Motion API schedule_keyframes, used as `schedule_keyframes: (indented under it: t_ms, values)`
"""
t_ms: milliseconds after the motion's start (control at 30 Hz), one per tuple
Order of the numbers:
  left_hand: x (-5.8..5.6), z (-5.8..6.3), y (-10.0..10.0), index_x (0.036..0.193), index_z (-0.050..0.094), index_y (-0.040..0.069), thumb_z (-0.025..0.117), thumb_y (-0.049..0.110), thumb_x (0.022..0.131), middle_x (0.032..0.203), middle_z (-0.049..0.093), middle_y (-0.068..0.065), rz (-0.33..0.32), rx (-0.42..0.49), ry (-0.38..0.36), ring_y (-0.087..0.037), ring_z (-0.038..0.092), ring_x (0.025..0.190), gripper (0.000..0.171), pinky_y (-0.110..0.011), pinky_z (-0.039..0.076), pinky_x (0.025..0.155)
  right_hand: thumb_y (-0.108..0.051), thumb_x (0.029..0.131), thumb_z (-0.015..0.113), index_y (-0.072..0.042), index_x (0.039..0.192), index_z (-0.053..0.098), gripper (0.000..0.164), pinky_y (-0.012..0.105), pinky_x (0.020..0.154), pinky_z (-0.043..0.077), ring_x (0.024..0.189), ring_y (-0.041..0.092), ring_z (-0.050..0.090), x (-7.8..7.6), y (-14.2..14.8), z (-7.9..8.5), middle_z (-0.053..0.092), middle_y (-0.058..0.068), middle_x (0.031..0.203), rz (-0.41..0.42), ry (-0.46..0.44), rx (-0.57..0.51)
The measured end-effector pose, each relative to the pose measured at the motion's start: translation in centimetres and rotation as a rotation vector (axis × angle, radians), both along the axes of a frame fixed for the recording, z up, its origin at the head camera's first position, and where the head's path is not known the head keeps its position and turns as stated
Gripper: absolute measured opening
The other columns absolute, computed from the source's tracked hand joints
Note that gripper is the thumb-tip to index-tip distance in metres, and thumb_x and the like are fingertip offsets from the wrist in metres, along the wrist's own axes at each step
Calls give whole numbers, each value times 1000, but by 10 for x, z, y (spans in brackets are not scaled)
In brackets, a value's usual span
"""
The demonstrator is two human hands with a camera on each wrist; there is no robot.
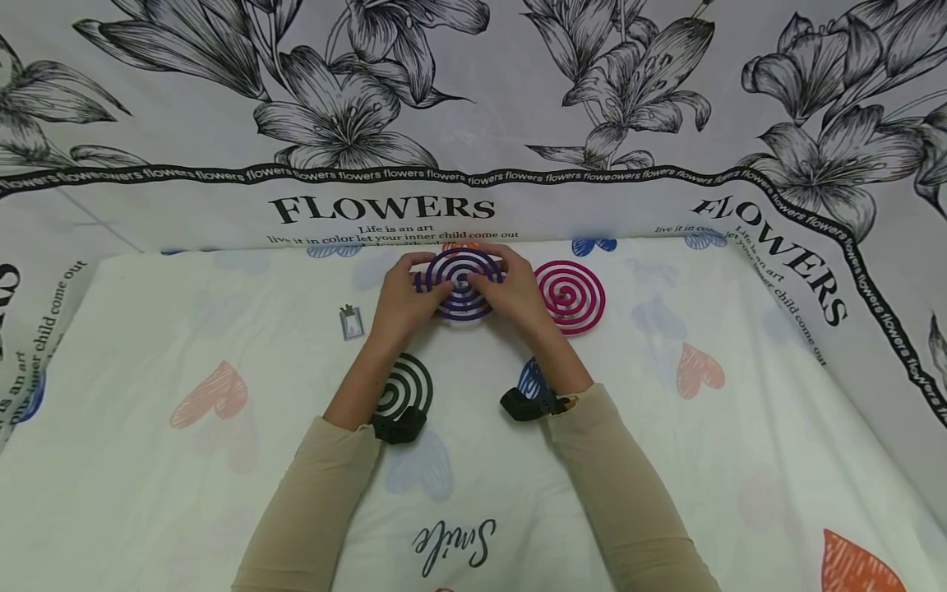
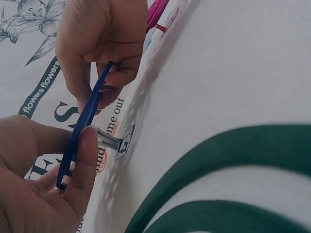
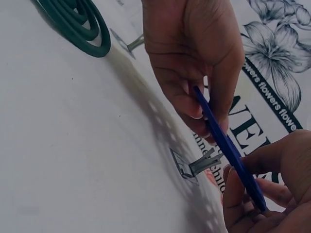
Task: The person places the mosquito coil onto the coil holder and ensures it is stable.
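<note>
Both hands hold a blue mosquito coil (image 1: 460, 312) between them, tilted up from the cloth. My left hand (image 1: 403, 300) pinches its left side, and my right hand (image 1: 521, 292) pinches its right side. Edge-on in the left wrist view, the blue coil (image 2: 77, 133) sits between thumb and fingers of each hand. Just below it a small metal coil stand (image 3: 197, 167) rises from its flat base; whether the coil touches its prongs I cannot tell. A pink coil (image 1: 570, 296) lies beside my right hand. Under my left wrist is a green coil (image 1: 403, 386), partly hidden.
Another small metal stand (image 1: 351, 322) lies left of my left hand. White cloth (image 1: 281, 493) printed with hearts covers the table. Behind its far edge hangs a flower-printed sheet (image 1: 503, 99). Black camera straps (image 1: 399, 426) circle both wrists.
</note>
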State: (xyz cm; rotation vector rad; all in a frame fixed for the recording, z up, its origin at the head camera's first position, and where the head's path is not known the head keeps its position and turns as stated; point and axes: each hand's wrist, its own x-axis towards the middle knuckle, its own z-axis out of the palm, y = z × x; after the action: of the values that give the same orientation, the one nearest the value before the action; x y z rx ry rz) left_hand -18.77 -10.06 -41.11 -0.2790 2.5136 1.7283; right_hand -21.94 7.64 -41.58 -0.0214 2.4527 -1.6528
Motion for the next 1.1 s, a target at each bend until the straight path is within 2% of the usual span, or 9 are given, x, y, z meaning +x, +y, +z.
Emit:
schedule_keyframes:
  t_ms: [167, 267, 400, 567, 633, 767, 867, 1000, 1100]
  values:
    - [-1, 1, -2, 152, 51, 8, 74, 18, 98, 151, 56, -23, -18, 0, -30, -37, 60, 135, 60, -49, 55, 112, -20, 98, 74, -17, 150, 57, 55, 48, 110, 57, 127, 34, 64, -1, 0, -1, 64, 18, 137, -5, -24, 17]
    - [-3, 2, -3, 152, 50, 9, 75, 19, 97, 149, 59, -24, -35, 2, -56, -37, 64, 131, 61, -47, 58, 105, -22, 99, 74, -17, 150, 57, 55, 47, 111, 56, 127, 33, 63, -1, 0, -1, 63, 18, 138, -9, -44, 34]
    - [-4, 3, -5, 153, 49, 11, 74, 18, 97, 146, 61, -24, -48, 20, -78, -37, 68, 125, 62, -46, 62, 97, -22, 98, 74, -18, 150, 57, 54, 48, 112, 56, 127, 33, 63, -1, 0, 0, 64, 18, 137, -4, -25, 41]
    - [-5, 3, -7, 154, 48, 11, 72, 18, 98, 149, 60, -25, -44, 12, -106, -37, 67, 129, 61, -47, 60, 103, -23, 99, 74, -19, 150, 56, 55, 48, 111, 57, 127, 33, 64, 0, -1, 1, 63, 18, 138, 7, -36, 57]
    - [-4, 3, -7, 153, 48, 10, 71, 18, 98, 149, 60, -25, -44, 7, -106, -37, 67, 129, 60, -46, 60, 103, -23, 99, 74, -19, 151, 56, 55, 48, 110, 57, 127, 33, 64, 1, -2, 0, 63, 18, 138, 8, -39, 61]
    - [-4, 2, -8, 153, 48, 9, 70, 19, 100, 145, 63, -25, -44, 13, -90, -37, 69, 123, 59, -37, 63, 88, -23, 98, 75, -18, 151, 56, 56, 49, 111, 57, 126, 34, 64, 1, -3, 1, 64, 19, 136, 1, -17, 55]
    - [-3, 1, -8, 153, 48, 9, 70, 20, 100, 145, 63, -24, -34, 9, -83, -36, 69, 123, 58, -32, 61, 84, -25, 98, 75, -19, 151, 56, 56, 49, 111, 56, 127, 34, 64, 1, -4, 0, 64, 19, 138, 1, -13, 73]
    - [-2, 2, -8, 153, 49, 10, 71, 20, 99, 145, 62, -23, -20, 2, -69, -35, 68, 123, 59, -36, 61, 87, -26, 99, 74, -20, 152, 56, 56, 49, 112, 56, 128, 34, 64, 1, -6, -2, 64, 18, 138, -4, -6, 76]
    - [-2, 1, -7, 153, 49, 11, 72, 20, 99, 143, 62, -23, -18, -1, -54, -35, 70, 118, 60, -33, 63, 79, -26, 99, 74, -19, 152, 56, 56, 49, 112, 56, 127, 34, 64, 2, -6, -3, 64, 18, 137, -12, 5, 62]
